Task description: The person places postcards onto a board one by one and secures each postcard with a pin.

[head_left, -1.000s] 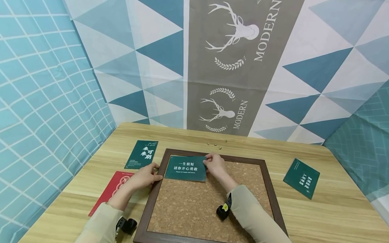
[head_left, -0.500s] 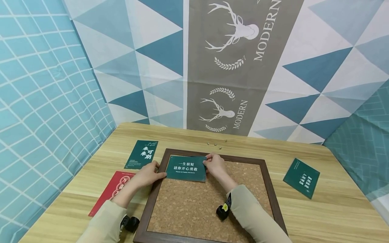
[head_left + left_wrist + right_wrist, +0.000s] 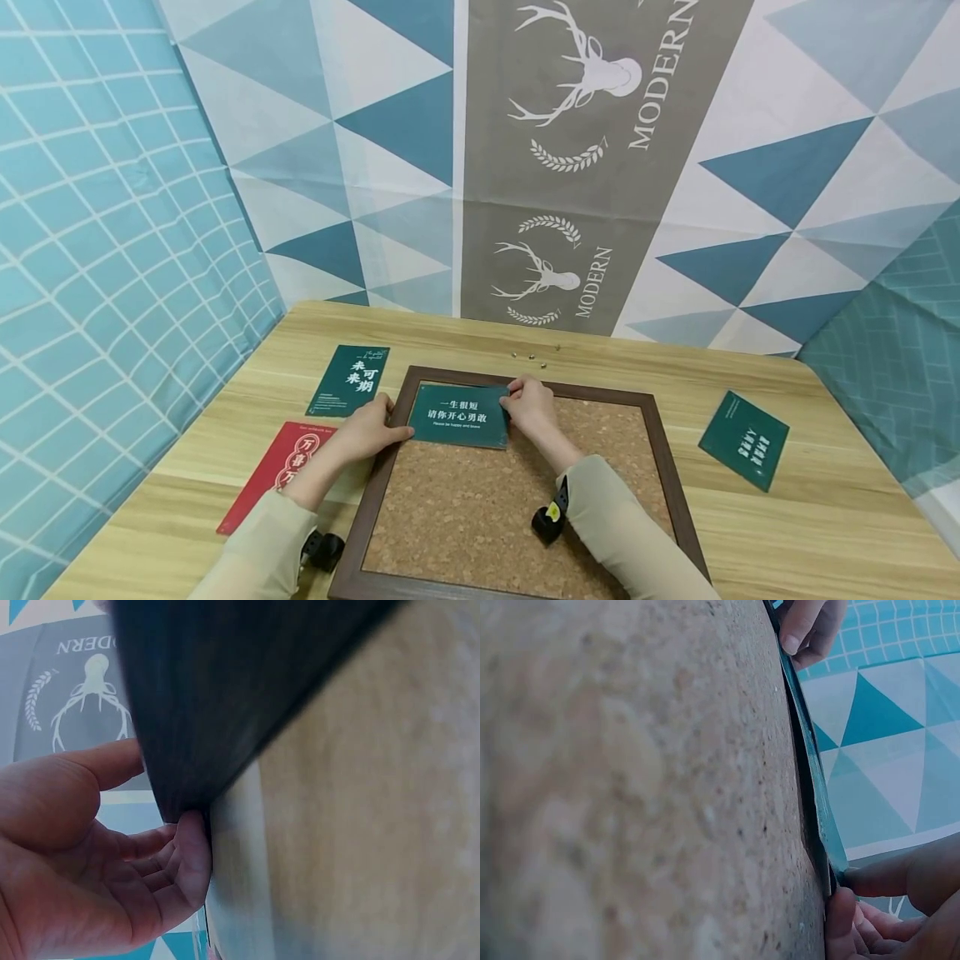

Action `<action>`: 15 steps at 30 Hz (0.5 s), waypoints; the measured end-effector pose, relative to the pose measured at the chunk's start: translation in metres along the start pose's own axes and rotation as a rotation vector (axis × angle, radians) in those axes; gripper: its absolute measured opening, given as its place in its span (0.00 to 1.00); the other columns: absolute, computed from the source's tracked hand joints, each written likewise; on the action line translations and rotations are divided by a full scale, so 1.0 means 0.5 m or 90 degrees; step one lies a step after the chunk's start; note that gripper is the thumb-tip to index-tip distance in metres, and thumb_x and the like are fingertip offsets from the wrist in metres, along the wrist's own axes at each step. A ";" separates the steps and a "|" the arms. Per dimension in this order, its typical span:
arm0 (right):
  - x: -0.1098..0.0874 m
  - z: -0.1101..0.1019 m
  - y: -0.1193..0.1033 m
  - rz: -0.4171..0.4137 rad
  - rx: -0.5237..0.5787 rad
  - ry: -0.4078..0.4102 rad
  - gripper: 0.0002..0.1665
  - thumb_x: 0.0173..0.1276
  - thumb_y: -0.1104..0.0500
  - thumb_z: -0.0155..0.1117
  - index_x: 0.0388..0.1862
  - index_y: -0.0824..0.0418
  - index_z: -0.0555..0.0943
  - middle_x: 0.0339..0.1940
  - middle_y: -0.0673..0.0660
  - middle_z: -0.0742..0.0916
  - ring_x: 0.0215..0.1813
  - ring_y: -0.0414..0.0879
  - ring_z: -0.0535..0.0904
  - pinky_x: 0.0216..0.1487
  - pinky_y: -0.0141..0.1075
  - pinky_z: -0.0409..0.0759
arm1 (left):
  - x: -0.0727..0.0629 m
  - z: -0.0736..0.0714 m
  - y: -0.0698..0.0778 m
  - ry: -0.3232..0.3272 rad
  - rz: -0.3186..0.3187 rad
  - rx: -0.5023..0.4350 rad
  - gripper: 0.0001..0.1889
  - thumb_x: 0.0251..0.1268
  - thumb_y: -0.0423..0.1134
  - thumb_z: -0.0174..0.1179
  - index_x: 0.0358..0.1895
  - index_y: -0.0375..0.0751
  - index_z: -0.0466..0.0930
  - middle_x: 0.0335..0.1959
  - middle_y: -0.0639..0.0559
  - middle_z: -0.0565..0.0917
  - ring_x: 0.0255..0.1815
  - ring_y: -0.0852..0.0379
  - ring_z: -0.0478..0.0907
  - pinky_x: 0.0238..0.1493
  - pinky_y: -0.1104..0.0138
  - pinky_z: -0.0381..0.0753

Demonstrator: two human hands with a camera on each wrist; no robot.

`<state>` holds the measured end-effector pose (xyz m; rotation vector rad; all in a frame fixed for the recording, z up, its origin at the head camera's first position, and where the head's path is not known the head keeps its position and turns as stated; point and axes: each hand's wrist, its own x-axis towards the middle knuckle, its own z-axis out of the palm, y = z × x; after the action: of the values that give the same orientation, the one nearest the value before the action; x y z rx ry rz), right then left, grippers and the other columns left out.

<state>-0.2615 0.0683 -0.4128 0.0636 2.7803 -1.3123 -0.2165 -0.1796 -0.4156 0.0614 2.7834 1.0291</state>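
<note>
Your left arm (image 3: 258,542) partly covers the red card (image 3: 258,483); 1 green card lies beyond it (image 3: 347,381), 1 far right (image 3: 745,440), and 4 shiny pieces (image 3: 532,357) behind the brown frame (image 3: 372,500). In the corkboard's (image 3: 450,508) far left corner, your right hand (image 3: 534,406) pinches the lettered card (image 3: 456,417); your left hand (image 3: 367,427) grips the frame, its thumb farther inward than 1.0 s ago, now at the lettered card.

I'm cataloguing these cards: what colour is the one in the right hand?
The card is dark green with white lettering, clearest in the head view.
</note>
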 end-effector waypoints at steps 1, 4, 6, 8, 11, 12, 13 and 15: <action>0.001 0.000 0.000 -0.003 -0.009 0.002 0.11 0.60 0.62 0.63 0.40 0.64 0.77 0.27 0.55 0.80 0.23 0.43 0.75 0.25 0.33 0.74 | 0.000 -0.001 0.000 -0.001 0.001 0.000 0.21 0.56 0.44 0.62 0.44 0.31 0.67 0.30 0.45 0.74 0.27 0.54 0.69 0.26 0.65 0.67; 0.003 -0.001 -0.001 -0.008 -0.030 0.009 0.10 0.58 0.61 0.64 0.38 0.63 0.77 0.26 0.55 0.81 0.26 0.44 0.75 0.26 0.34 0.72 | -0.003 -0.002 0.000 -0.004 0.004 -0.003 0.22 0.56 0.44 0.62 0.44 0.31 0.67 0.31 0.45 0.74 0.27 0.54 0.69 0.27 0.64 0.67; 0.004 0.000 -0.001 -0.009 -0.034 0.012 0.10 0.57 0.61 0.65 0.37 0.63 0.78 0.26 0.54 0.81 0.27 0.44 0.75 0.27 0.35 0.72 | -0.004 -0.002 0.001 -0.007 0.006 -0.006 0.22 0.57 0.44 0.61 0.45 0.30 0.66 0.31 0.45 0.74 0.28 0.54 0.69 0.27 0.64 0.67; 0.006 0.001 0.002 -0.011 -0.038 0.014 0.10 0.56 0.61 0.66 0.36 0.63 0.78 0.26 0.54 0.81 0.27 0.44 0.75 0.27 0.35 0.72 | -0.005 -0.002 0.001 -0.010 0.007 -0.011 0.22 0.57 0.43 0.61 0.45 0.30 0.66 0.32 0.45 0.74 0.28 0.54 0.69 0.27 0.64 0.67; 0.008 0.002 0.003 -0.008 -0.037 0.013 0.10 0.56 0.62 0.66 0.36 0.64 0.78 0.26 0.54 0.81 0.26 0.44 0.75 0.27 0.35 0.73 | -0.006 -0.003 0.004 -0.014 0.008 -0.019 0.22 0.57 0.43 0.61 0.45 0.30 0.66 0.32 0.45 0.74 0.28 0.55 0.69 0.27 0.64 0.68; 0.009 0.002 0.004 -0.007 -0.036 0.011 0.10 0.56 0.62 0.66 0.36 0.64 0.78 0.26 0.54 0.81 0.26 0.44 0.75 0.27 0.35 0.73 | -0.006 -0.003 0.003 -0.015 0.009 -0.020 0.22 0.57 0.43 0.61 0.45 0.30 0.66 0.32 0.45 0.74 0.28 0.55 0.69 0.27 0.64 0.68; 0.010 0.002 0.004 -0.005 -0.036 0.010 0.10 0.56 0.62 0.66 0.36 0.63 0.78 0.26 0.54 0.81 0.25 0.44 0.75 0.26 0.35 0.72 | -0.007 -0.004 0.004 -0.015 0.009 -0.022 0.22 0.57 0.43 0.61 0.45 0.30 0.66 0.31 0.45 0.74 0.28 0.55 0.69 0.27 0.64 0.68; 0.011 0.001 0.003 -0.002 -0.034 0.006 0.10 0.56 0.62 0.66 0.37 0.63 0.78 0.26 0.54 0.81 0.25 0.44 0.75 0.26 0.34 0.72 | -0.007 -0.005 0.004 -0.015 0.010 -0.024 0.21 0.57 0.43 0.61 0.44 0.30 0.66 0.31 0.45 0.74 0.27 0.55 0.69 0.27 0.65 0.68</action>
<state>-0.2671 0.0688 -0.4145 0.0639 2.8223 -1.2413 -0.2136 -0.1801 -0.4121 0.0907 2.7455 1.0774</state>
